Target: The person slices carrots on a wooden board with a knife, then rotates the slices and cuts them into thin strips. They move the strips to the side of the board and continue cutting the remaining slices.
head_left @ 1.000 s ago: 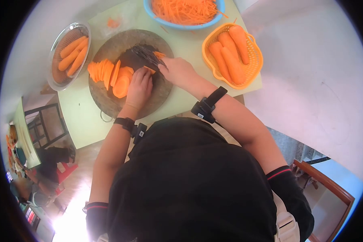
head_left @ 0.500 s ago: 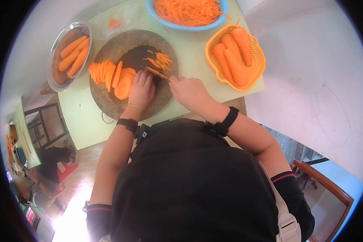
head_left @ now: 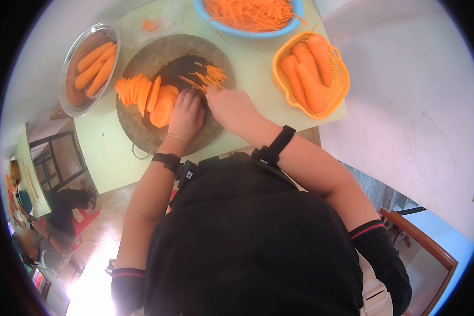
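Observation:
On a round chopping board (head_left: pixel 152 57), my left hand (head_left: pixel 186 116) rests with bent fingers closed against carrot slices (head_left: pixel 163 108), partly covering them. Close to its right, my right hand (head_left: pixel 234 109) is wrapped in a fist round a knife; the handle is hidden and the thin blade barely shows against the dark, wet wood. Thin carrot strips (head_left: pixel 214 75) lie just beyond my right knuckles. A fanned row of carrot slices (head_left: pixel 134 90) leans at the board's left side.
A blue basin (head_left: pixel 231 32) of shredded carrot stands at the back. Whole carrots fill a yellow basket (head_left: pixel 338 95) at right and an oval metal strainer (head_left: pixel 71 102) at left. A plastic bag (head_left: pixel 166 21) lies behind the board. Another person (head_left: pixel 60 221) sits far left.
My right hand has shifted left and slightly up, closer to my left fingers. The knife blade, visible beside the strips before, is now mostly hidden. My left hand has barely moved.

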### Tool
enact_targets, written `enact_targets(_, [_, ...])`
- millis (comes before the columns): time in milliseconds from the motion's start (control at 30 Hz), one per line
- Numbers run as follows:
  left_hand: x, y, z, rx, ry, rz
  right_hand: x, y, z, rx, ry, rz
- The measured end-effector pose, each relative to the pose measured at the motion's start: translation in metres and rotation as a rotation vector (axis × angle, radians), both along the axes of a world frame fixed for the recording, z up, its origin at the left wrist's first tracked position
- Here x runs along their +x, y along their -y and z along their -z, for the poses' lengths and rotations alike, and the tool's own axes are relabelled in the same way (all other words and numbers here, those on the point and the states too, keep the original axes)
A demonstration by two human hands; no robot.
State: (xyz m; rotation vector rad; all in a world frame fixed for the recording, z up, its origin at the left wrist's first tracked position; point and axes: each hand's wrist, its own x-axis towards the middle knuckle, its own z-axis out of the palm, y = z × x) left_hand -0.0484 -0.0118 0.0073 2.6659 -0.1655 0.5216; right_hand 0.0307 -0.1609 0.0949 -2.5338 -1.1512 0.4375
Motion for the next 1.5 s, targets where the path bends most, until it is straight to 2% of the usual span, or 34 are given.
enact_targets(200, [0.000, -0.001, 0.001, -0.037, 0.031, 0.007, 0.020, 0.001, 0.015, 0.017, -0.052, 0.090])
enact_targets(267, [0.000, -0.002, 0.001, -0.067, 0.025, 0.018, 0.027, 0.006, 0.015, 0.059, -0.153, 0.214])
enact_targets(667, [-0.002, -0.001, 0.001, -0.043, 0.006, -0.010, -0.008, 0.024, -0.010, -0.078, -0.009, 0.013])
enact_targets(1000, [-0.004, -0.001, 0.003, 0.007, -0.034, -0.024, -0.012, 0.024, -0.010, -0.056, -0.001, -0.033])
enact_targets(1400, [-0.002, -0.001, 0.004, -0.032, -0.008, -0.021, 0.002, 0.000, 0.015, 0.026, -0.003, 0.016])
enact_targets(1500, [-0.002, -0.001, 0.004, -0.040, 0.017, -0.019, 0.011, 0.008, 0.014, 0.007, -0.048, 0.140])
